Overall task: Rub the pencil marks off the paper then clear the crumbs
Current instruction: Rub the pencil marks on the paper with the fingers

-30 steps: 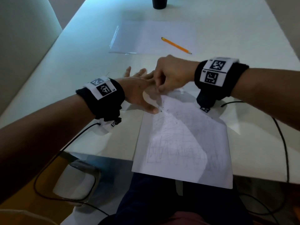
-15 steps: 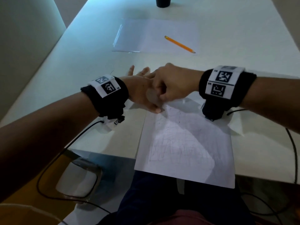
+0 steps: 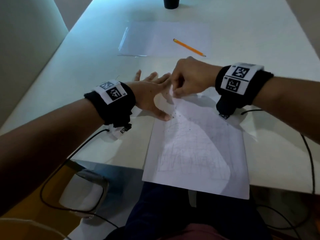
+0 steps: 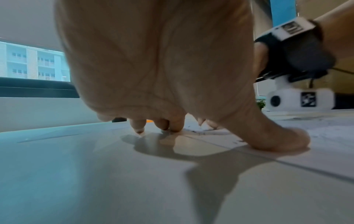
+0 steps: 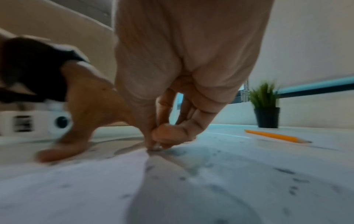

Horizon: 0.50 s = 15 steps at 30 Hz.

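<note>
The white sheet of paper covered in faint grey pencil scribble (image 3: 195, 149) lies in the lower middle of the head view, its near edge hanging slightly over the white table (image 3: 86, 66). The left hand (image 3: 152, 94) is spread flat, fingers straight, at the sheet's upper left corner. In the left wrist view the thumb (image 4: 277, 139) presses on the paper's edge while the other fingertips touch down further off, probably to pin the sheet so it doesn't slide or crease under the rubbing.

The right hand (image 3: 188, 78) is bunched just beside it, near the centre of the head view, fingers curled down to a point. In the right wrist view, which is blurred, the thumb and fingers pinch something small and pale against the paper: most likely a small eraser (image 5: 156, 146), though only a sliver of it shows. The low, tight pinch looks meant to put pressure on a stub.

Dark eraser crumbs (image 3: 174, 116) are scattered around the thumb and across the upper part of the sheet. Much scribble remains lower down, so I'd judge the rubbing well short of finished and the clearing not yet begun.

In the upper middle of the head view, a yellow wooden pencil (image 3: 189, 47) lies on a second, clean white sheet (image 3: 155, 37), well clear of the work. A black pot (image 3: 171, 2) stands at the top edge; the right wrist view shows it holds a small green plant (image 5: 263, 95).
</note>
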Tool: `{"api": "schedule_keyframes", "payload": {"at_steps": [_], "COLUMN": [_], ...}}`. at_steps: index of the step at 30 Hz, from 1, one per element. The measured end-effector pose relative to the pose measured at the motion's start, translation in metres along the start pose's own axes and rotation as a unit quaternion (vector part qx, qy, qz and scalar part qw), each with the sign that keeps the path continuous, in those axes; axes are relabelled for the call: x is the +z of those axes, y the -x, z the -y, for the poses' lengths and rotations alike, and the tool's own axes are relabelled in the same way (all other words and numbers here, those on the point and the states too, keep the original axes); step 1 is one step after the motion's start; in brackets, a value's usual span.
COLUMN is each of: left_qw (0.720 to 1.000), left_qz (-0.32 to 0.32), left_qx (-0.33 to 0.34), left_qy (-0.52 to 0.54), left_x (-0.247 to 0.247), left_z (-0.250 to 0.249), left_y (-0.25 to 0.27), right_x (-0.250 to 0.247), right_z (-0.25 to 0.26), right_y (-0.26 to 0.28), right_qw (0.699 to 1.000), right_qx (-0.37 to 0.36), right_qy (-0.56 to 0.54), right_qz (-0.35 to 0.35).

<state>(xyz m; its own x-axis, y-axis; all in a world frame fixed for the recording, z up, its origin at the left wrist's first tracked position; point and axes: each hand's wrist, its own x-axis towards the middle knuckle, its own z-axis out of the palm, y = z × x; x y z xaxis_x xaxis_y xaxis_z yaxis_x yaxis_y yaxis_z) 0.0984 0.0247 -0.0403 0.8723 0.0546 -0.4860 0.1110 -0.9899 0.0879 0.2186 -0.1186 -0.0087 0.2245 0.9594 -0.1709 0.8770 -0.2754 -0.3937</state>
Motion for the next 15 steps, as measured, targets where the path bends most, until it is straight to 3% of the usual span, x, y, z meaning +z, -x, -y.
{"api": "schedule_keyframes", "payload": {"at_steps": [5, 9, 13, 15], "left_qw": [1.0, 1.0, 1.0, 1.0], "left_qz": [0.005, 0.001, 0.007, 0.005], "left_qx": [-0.009, -0.006, -0.016, -0.009], "left_qy": [-0.014, -0.007, -0.015, -0.01], "left_x": [-0.001, 0.0, -0.001, 0.0], "left_z": [-0.002, 0.0, -0.002, -0.001], "left_y": [-0.001, -0.003, -0.003, -0.004], "right_x": [0.018, 0.003, 0.017, 0.011], "right_z": [0.022, 0.001, 0.02, 0.012], "right_y": [0.015, 0.007, 0.018, 0.017], "right_qw": [0.995, 1.0, 0.994, 0.997], "right_qx": [-0.073, -0.007, -0.081, -0.05], "right_qy": [0.008, 0.001, 0.013, 0.008], "right_qz": [0.071, 0.007, 0.067, 0.051]}}
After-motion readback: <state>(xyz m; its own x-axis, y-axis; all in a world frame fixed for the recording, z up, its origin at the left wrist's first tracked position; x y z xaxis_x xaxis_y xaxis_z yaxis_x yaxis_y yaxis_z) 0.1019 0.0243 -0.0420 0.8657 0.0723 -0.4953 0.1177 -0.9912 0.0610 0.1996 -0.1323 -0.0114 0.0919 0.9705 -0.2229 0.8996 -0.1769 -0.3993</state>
